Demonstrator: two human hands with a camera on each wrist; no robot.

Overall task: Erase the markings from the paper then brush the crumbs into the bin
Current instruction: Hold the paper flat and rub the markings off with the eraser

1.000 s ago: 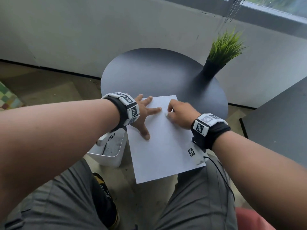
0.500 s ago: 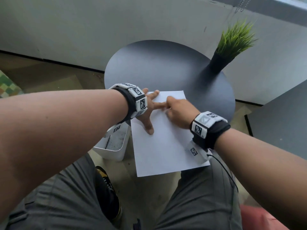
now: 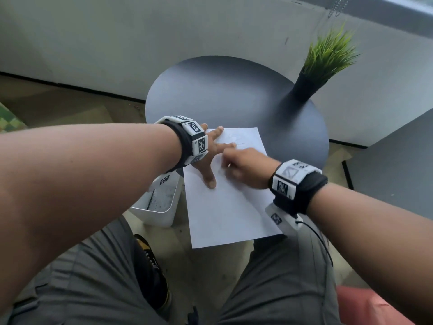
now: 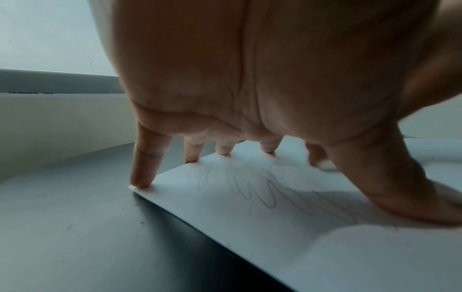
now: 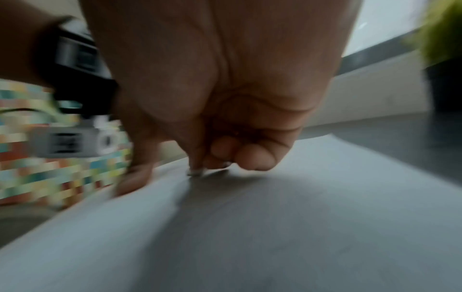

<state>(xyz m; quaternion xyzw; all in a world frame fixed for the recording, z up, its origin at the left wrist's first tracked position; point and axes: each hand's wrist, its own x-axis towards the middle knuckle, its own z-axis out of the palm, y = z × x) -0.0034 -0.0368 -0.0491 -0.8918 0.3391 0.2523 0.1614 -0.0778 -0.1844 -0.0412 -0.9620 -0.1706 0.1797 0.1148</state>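
A white sheet of paper (image 3: pixel 229 207) lies on the near edge of a round dark table (image 3: pixel 222 90) and overhangs it toward me. Faint pencil scribbles (image 4: pixel 262 189) cross its far end. My left hand (image 3: pixel 216 160) presses flat on the sheet's far left corner, its fingers (image 4: pixel 142 177) spread. My right hand (image 3: pixel 228 164) is curled just right of the left thumb and pinches a small pale eraser (image 5: pixel 196 173) against the paper. The right wrist view is blurred. A white bin (image 3: pixel 161 205) stands on the floor, left of the sheet and below the table edge.
A black pot with a green grass plant (image 3: pixel 328 57) stands at the table's far right rim. A second dark tabletop (image 3: pixel 398 165) lies to the right. My knees in grey trousers (image 3: pixel 281 289) sit under the paper's overhang. A grey wall runs behind.
My right hand has slid the eraser leftward and a little nearer on the sheet, into the gap between my left forefinger and thumb. My left hand still holds the paper down.
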